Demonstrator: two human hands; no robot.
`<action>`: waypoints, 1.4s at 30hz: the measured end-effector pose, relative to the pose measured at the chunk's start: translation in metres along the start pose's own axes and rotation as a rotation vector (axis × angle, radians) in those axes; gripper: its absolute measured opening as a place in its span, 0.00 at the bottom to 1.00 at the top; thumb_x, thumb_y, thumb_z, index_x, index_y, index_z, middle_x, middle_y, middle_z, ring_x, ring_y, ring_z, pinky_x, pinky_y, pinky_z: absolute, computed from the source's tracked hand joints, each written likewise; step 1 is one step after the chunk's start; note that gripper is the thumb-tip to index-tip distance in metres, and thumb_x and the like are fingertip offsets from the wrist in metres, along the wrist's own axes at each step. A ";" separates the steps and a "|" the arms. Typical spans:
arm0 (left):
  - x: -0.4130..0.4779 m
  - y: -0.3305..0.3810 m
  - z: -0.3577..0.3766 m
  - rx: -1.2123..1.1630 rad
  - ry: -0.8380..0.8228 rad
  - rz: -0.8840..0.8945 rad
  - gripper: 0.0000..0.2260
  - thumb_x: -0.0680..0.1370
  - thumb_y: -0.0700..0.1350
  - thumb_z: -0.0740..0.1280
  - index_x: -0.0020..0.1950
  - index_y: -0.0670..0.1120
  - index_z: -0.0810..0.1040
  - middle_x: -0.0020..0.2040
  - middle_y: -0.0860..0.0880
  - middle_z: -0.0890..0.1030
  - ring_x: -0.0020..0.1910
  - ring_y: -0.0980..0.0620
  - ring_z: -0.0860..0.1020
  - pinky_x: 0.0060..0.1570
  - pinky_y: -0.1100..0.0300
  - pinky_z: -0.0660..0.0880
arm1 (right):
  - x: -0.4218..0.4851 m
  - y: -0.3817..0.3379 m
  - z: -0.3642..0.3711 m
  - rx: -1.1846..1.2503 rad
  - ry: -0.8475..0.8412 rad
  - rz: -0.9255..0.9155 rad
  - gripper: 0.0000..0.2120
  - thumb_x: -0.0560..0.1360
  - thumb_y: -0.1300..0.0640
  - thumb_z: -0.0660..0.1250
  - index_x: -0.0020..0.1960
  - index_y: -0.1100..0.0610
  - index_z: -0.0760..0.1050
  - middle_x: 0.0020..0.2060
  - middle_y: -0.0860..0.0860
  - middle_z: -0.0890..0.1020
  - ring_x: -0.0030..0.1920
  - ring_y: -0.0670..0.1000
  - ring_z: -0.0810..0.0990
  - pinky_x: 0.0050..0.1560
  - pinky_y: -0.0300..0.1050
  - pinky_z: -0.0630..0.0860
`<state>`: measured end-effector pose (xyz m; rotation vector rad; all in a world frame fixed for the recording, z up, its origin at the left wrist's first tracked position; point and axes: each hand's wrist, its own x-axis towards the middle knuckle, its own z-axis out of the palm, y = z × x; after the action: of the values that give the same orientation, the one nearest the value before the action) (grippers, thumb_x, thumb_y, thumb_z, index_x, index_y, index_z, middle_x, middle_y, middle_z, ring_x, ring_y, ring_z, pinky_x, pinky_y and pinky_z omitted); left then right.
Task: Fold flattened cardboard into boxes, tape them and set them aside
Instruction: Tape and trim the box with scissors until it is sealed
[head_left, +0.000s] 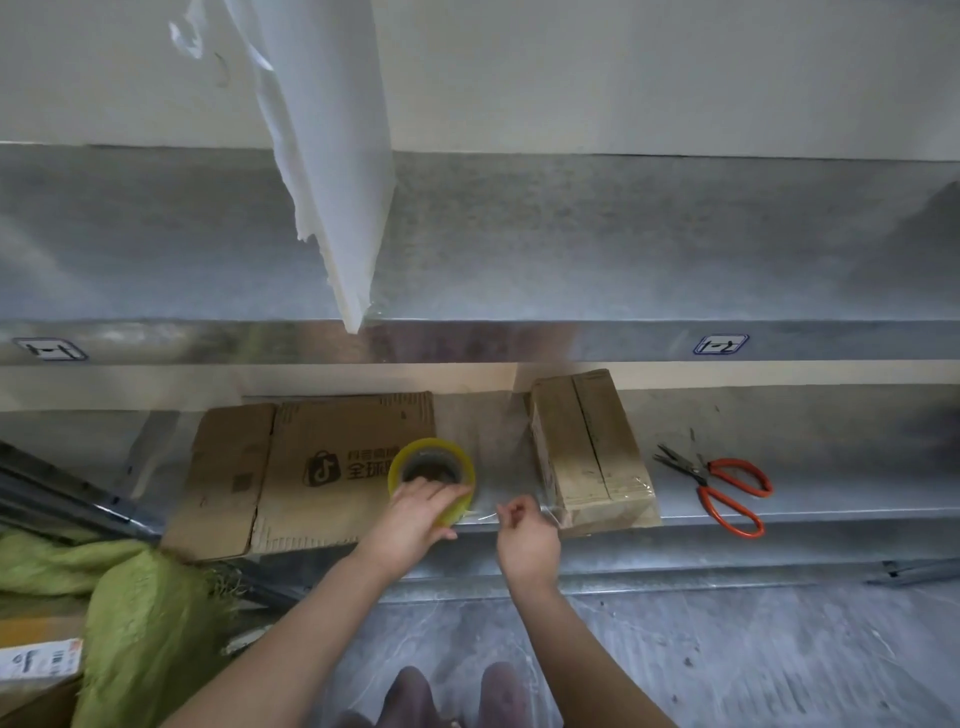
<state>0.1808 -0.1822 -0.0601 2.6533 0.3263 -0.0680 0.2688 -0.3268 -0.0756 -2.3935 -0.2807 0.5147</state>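
**Cardboard, box and tape on the shelf**

Flattened cardboard (311, 473): brown, black printed logo, lying flat at left on the shelf (821, 467). Tape roll (431, 457): yellowish clear, at the cardboard's right edge, gripped by left hand (421, 512). Tape strip (488, 516): clear, runs right toward folded box (587, 452), pinched by right hand (524, 535). Box closed, seam up, clear film over its near end.

Green sack (150, 623) lower left; torn white sheet (332, 156) hangs above.
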 end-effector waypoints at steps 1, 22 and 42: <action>0.002 0.000 -0.001 -0.006 -0.007 0.009 0.27 0.74 0.48 0.70 0.72 0.51 0.68 0.65 0.48 0.75 0.64 0.47 0.70 0.64 0.54 0.62 | 0.000 0.001 0.000 -0.011 0.002 -0.010 0.08 0.81 0.52 0.60 0.53 0.56 0.75 0.43 0.52 0.83 0.46 0.55 0.82 0.44 0.44 0.74; 0.004 0.017 -0.005 0.237 -0.031 0.032 0.30 0.77 0.63 0.57 0.77 0.52 0.59 0.75 0.49 0.63 0.76 0.45 0.54 0.73 0.52 0.46 | -0.031 0.021 -0.020 -0.076 -0.002 -0.144 0.17 0.80 0.43 0.58 0.63 0.53 0.66 0.50 0.48 0.82 0.52 0.52 0.81 0.48 0.47 0.74; -0.011 0.189 0.035 0.007 0.334 -0.193 0.33 0.78 0.64 0.38 0.75 0.50 0.63 0.74 0.55 0.65 0.75 0.56 0.56 0.73 0.59 0.48 | -0.007 0.095 -0.177 -0.299 0.149 -0.658 0.22 0.78 0.52 0.60 0.72 0.51 0.69 0.71 0.49 0.70 0.73 0.51 0.65 0.72 0.50 0.65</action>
<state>0.2157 -0.3643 -0.0070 2.6275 0.6910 0.3170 0.3452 -0.5014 -0.0112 -2.4074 -1.0891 -0.0152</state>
